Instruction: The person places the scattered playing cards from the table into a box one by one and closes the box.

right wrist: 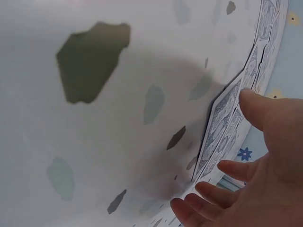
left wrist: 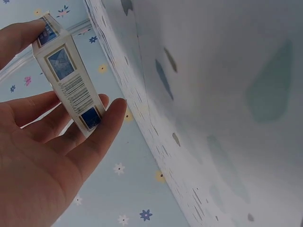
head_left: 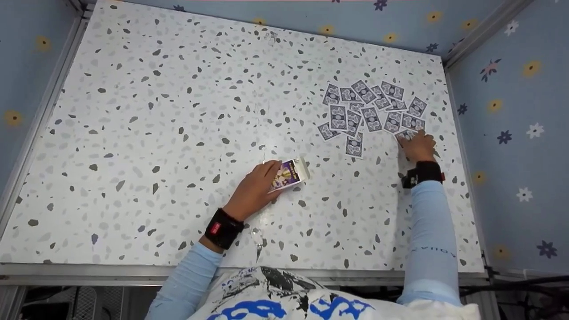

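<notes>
At the near right edge of the card spread: right hand (head_left: 418, 146), thumb and fingers set apart around one face-down card (head_left: 405, 134). Right wrist view shows the thumb over the card's back, the other fingers loosely spread and slightly bent near its edge, card lying flat. Whether the fingertips press on it, cannot tell.

Nearer the person, left of the spread: left hand (head_left: 255, 189), thumb and fingers pinching a small card box (head_left: 286, 174) from opposite sides. Box tilted; purple front with a yellow figure faces up in head view, white flap (head_left: 303, 169) out at its right end. Barcode (left wrist: 77, 94) on a narrow side, seen from left wrist. Cannot tell whether the box touches the table.

Beyond the right hand: other playing cards (head_left: 371, 119), all backs up, dark blue-grey pattern, white borders, many overlapping. One lies lowest, toward the person.

All on a white table (head_left: 178, 133) with grey and greenish flecks. Black bands on both wrists, light blue sleeves (head_left: 431, 244) above, white shirt (head_left: 284, 306) with blue and black print. Blue walls (head_left: 511, 146) with flowers beyond the table's far and side edges.
</notes>
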`<state>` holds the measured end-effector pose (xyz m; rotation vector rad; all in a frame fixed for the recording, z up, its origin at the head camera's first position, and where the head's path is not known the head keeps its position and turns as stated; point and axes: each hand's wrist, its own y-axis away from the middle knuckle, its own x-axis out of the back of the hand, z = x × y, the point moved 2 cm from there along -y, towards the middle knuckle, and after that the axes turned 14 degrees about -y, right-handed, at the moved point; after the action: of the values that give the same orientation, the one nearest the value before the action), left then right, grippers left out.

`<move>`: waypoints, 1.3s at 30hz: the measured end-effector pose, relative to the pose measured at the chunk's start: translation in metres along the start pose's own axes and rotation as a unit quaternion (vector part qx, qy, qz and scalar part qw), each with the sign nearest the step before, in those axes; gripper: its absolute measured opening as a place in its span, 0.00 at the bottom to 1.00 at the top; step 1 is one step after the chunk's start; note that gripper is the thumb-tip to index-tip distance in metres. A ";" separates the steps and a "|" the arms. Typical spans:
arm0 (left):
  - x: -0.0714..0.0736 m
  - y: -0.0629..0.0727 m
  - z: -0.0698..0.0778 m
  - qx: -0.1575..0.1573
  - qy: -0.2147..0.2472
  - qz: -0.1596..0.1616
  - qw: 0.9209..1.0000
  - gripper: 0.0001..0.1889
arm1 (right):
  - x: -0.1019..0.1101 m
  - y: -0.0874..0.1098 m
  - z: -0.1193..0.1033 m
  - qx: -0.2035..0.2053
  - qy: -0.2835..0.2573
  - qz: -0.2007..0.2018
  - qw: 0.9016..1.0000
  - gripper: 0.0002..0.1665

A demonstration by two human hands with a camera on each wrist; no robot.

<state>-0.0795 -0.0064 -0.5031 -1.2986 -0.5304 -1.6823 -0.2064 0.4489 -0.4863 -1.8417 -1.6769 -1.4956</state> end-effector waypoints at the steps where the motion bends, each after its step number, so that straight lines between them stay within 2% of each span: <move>1: 0.000 0.000 0.000 0.000 0.000 -0.001 1.000 0.35 | 0.000 -0.001 0.001 0.001 0.002 -0.003 1.000 0.50; 10: 0.000 0.000 0.003 -0.003 0.002 -0.002 1.000 0.35 | -0.005 -0.001 0.008 0.033 0.025 -0.002 0.999 0.46; 18: -0.001 -0.001 0.005 -0.010 0.004 0.000 1.000 0.35 | -0.004 0.010 0.008 0.050 0.034 -0.017 0.998 0.48; 30: -0.005 -0.002 0.004 -0.011 0.002 -0.007 1.000 0.35 | -0.006 0.023 0.008 0.013 0.038 -0.040 0.998 0.56; 39: 0.000 -0.001 0.006 -0.017 0.004 -0.013 1.000 0.35 | -0.014 0.034 0.010 -0.028 0.023 -0.045 0.998 0.62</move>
<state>-0.0774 -0.0012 -0.5012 -1.3131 -0.5181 -1.7252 -0.1699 0.4371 -0.4864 -1.7661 -1.7347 -1.6242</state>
